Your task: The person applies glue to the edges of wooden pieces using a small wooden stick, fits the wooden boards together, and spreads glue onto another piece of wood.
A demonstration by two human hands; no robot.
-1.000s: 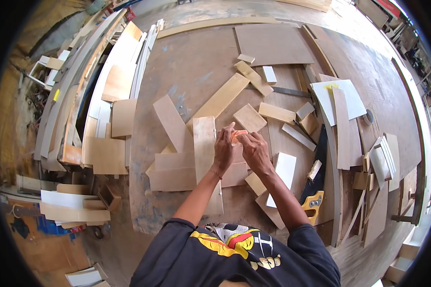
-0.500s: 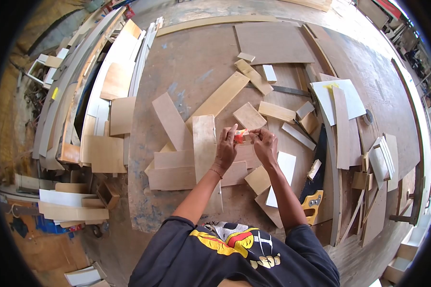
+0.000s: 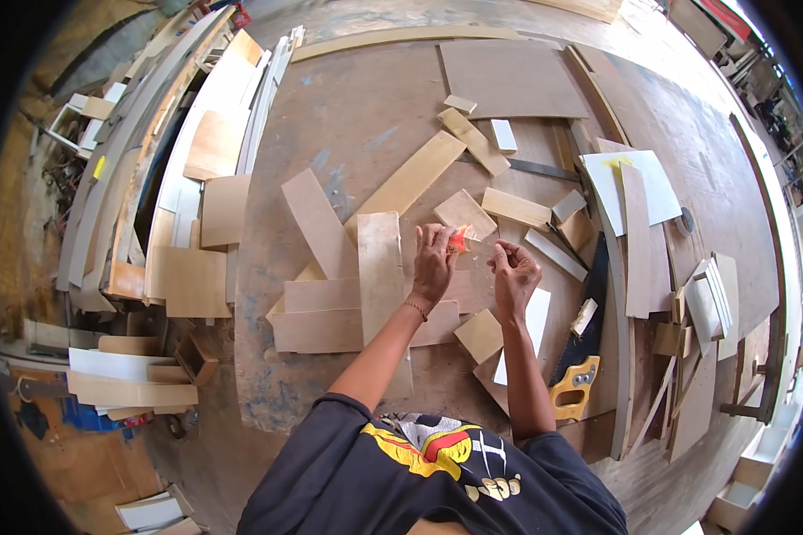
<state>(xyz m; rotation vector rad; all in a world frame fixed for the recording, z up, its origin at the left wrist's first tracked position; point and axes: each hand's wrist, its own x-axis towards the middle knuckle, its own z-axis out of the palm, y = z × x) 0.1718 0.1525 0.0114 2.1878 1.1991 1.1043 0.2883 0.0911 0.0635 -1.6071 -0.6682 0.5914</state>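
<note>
In the head view my left hand (image 3: 432, 264) is closed around a small red-and-orange packet (image 3: 458, 239), which sticks out past its fingertips on the right. My right hand (image 3: 514, 272) is a short way to the right, its thumb and fingers pinched together. A thin pale line seems to run from the packet toward that pinch, too fine to name. Below both hands lie loose wooden boards, among them a long pale board (image 3: 380, 276) beside my left wrist and a small wood block (image 3: 479, 335) near my right forearm.
A handsaw (image 3: 576, 383) with a yellow handle lies right of my right arm. Wood offcuts (image 3: 517, 209) and a white panel (image 3: 633, 192) are spread over the worktable (image 3: 281, 392). Stacked boards (image 3: 196, 282) stand along the left side.
My right hand has moved right and slightly down, away from the packet. My left hand has shifted a little right, still holding the packet.
</note>
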